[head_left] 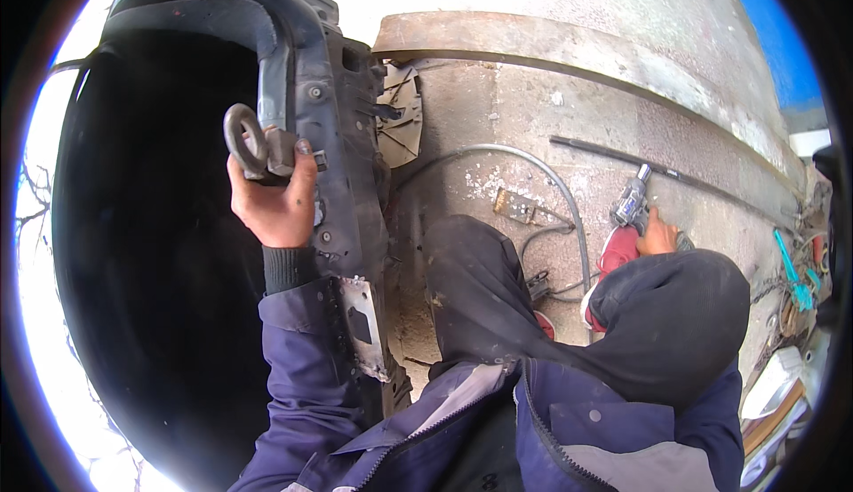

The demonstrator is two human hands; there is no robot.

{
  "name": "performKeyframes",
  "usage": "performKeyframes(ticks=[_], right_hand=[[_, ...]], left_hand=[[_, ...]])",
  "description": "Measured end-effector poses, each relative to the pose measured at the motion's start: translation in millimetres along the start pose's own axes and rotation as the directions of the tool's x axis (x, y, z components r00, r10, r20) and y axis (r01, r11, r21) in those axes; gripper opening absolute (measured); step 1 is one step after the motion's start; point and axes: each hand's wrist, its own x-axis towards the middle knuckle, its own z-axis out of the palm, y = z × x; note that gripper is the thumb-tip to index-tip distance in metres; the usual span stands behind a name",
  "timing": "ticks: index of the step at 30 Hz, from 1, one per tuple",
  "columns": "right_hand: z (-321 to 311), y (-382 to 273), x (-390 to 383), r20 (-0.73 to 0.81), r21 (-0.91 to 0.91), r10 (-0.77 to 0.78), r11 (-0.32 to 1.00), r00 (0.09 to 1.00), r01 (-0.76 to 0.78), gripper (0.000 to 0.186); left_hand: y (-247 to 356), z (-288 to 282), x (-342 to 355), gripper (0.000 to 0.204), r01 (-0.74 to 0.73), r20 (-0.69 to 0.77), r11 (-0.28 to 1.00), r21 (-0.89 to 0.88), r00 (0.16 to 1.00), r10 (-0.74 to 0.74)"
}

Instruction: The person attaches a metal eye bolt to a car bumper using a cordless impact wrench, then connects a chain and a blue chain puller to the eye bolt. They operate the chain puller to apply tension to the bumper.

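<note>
My left hand [274,206] grips a dark steel eye ring [243,140] with a square metal block [280,152] on it, held over the inner edge of a dark vehicle body part [320,190]. Down on the right, beside my red shoe [615,259], my right hand [657,232] is closed on a silver and black power tool [631,201], probably an impact wrench, its nose pointing up beside a long dark bar [586,144]. A rusty bracket with holes [360,328] is next to my left forearm.
A concrete beam or step [533,43] runs across the back. A grey hose [566,190], a rusty metal piece [515,208] and a beige broken plastic piece [400,119] lie on the ground [462,101]. Turquoise tools [795,274] and assorted scrap are at the right.
</note>
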Motion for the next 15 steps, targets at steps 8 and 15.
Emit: performKeyframes(ticks=[8,15], right_hand=[[-99,-24,-16,0.048,0.519,-0.091,0.853,0.995,0.053,0.056],[-303,-103,-61,-0.162,0.621,-0.502,0.617,0.850,0.483,0.040]], left_hand=[[-8,-4,2,0.058,-0.029,-0.027,1.000,0.003,0.999,0.029],[11,-15,14,0.057,-0.156,-0.036,0.962,0.223,0.985,0.168]])
